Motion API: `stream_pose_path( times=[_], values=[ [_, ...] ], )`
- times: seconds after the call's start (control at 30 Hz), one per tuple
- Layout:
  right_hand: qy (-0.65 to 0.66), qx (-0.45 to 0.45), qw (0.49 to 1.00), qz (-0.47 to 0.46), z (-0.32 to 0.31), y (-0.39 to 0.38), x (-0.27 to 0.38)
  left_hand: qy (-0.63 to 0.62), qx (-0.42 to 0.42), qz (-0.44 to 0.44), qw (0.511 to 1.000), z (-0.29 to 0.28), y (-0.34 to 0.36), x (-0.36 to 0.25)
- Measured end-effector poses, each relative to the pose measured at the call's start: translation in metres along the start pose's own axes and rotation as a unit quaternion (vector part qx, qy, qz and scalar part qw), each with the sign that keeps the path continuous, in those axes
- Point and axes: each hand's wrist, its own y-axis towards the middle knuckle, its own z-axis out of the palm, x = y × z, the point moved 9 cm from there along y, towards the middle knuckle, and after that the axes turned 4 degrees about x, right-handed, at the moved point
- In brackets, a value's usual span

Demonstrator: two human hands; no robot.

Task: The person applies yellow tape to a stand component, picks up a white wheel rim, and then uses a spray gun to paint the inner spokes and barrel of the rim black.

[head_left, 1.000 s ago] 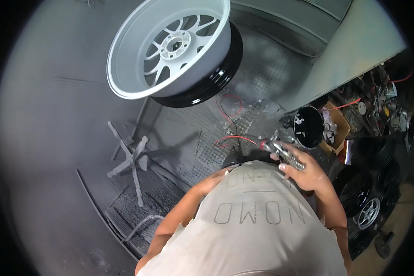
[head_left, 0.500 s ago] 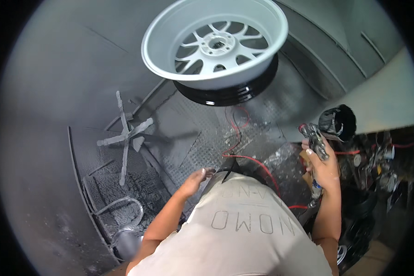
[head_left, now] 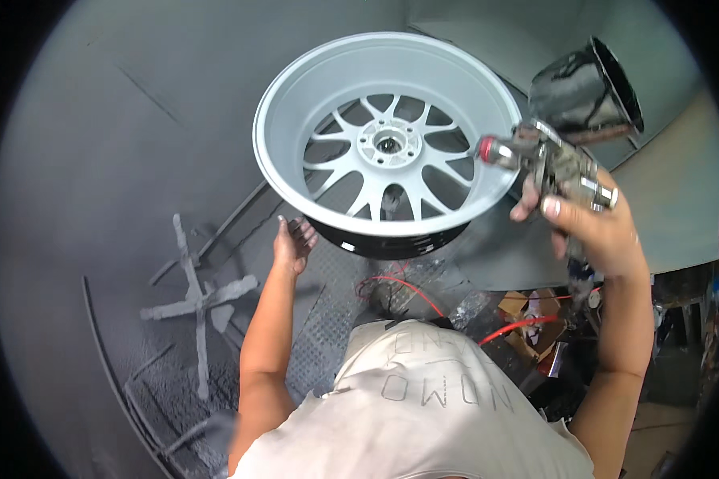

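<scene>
Pale cloth of your shirt (head_left: 447, 407) lies nearest. Your right hand (head_left: 599, 227) has its fingers wrapped round the spray gun (head_left: 547, 164), lifted since half a second ago from low on the right to beside the silver wheel's (head_left: 403, 154) right rim. Your left hand (head_left: 295, 246), raised from near your waist, is empty, fingers loosely spread by that wheel's lower-left edge; you cannot tell whether they touch. Past it, a grey cross-shaped stand (head_left: 202, 302) leans over the floor (head_left: 315, 315).
</scene>
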Motion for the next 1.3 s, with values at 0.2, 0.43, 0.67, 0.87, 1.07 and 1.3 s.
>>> stream_pose_path(
  times=[0.2,0.43,0.67,0.87,1.07,1.3],
  values=[
    [-0.163,-0.149,0.973,0.060,-0.064,0.051,0.002,0.028,0.054,0.000,0.998,0.034,0.052,-0.051],
    [-0.105,-0.104,0.971,0.185,-0.038,0.045,-0.042,0.020,0.067,-0.029,0.997,0.012,0.108,-0.069],
    [-0.077,-0.004,0.972,0.221,0.000,0.042,-0.068,0.032,0.178,-0.050,0.982,0.024,0.115,-0.071],
    [-0.175,-0.048,0.951,0.251,-0.031,0.045,-0.072,0.035,0.185,-0.051,0.981,0.031,0.104,-0.064],
    [-0.173,-0.108,0.959,0.198,-0.063,0.053,-0.077,0.029,0.137,-0.044,0.989,0.022,0.073,-0.045],
    [-0.180,-0.059,0.952,0.241,-0.070,0.051,-0.085,0.027,-0.035,-0.050,0.998,0.051,-0.013,-0.013]
  ],
)
